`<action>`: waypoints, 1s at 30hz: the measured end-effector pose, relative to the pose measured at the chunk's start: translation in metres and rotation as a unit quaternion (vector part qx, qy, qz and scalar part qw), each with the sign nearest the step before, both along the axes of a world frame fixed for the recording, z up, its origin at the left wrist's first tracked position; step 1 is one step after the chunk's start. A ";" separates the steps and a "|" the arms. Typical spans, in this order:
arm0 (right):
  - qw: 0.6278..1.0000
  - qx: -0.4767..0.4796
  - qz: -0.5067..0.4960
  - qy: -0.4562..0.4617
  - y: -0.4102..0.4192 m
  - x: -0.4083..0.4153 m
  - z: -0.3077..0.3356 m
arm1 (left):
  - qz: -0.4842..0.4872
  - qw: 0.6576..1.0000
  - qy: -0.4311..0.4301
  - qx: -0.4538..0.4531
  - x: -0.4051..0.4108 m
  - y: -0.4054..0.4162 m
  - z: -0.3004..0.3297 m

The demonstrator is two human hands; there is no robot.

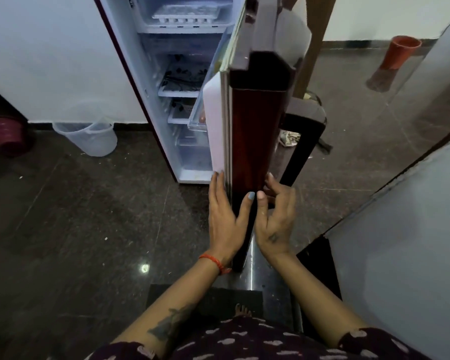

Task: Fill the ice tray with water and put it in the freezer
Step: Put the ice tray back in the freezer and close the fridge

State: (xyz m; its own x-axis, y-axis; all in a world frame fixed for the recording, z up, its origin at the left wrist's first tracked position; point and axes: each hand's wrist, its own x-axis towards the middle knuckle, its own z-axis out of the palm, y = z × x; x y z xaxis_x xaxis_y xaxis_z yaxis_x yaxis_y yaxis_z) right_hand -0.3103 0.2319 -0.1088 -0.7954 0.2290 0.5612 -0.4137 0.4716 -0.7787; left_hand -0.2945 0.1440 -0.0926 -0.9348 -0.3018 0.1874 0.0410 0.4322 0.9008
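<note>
- Standing at the open fridge [166, 100], door [255, 141] edge-on between both hands.
- Left hand [226, 219]: fingers straight, flat against the door's inner side, thumb across its front edge; a brace, not a grip.
- Right hand [274, 219]: fingers loosely curled beside the door's outer face, holding nothing; whether they touch the door I can't tell. Prob. placed to swing it shut.
- Ice tray [186, 14] sits in the freezer compartment at the fridge's top, resting flat on its shelf; flat keeps water from spilling. Water level not visible.
- Judgement: tray is in place, so only closing the door seems left.
- Clear bin [89, 139] on the floor [89, 216] near the wall, left of the fridge.
</note>
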 end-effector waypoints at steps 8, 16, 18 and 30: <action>1.000 0.001 0.028 -0.008 -0.040 -0.006 -0.007 | 0.087 0.995 -0.017 0.034 -0.008 -0.055 0.002; 0.995 -0.073 0.023 -0.062 -0.098 -0.039 -0.006 | 0.104 0.993 -0.030 0.055 -0.030 -0.112 -0.003; 0.995 -0.063 0.026 -0.066 -0.113 -0.044 -0.007 | 0.098 0.993 -0.029 0.053 -0.037 -0.126 -0.005; 0.990 -0.059 0.070 -0.105 -0.217 -0.084 0.000 | 0.089 0.994 -0.040 0.046 -0.091 -0.231 -0.005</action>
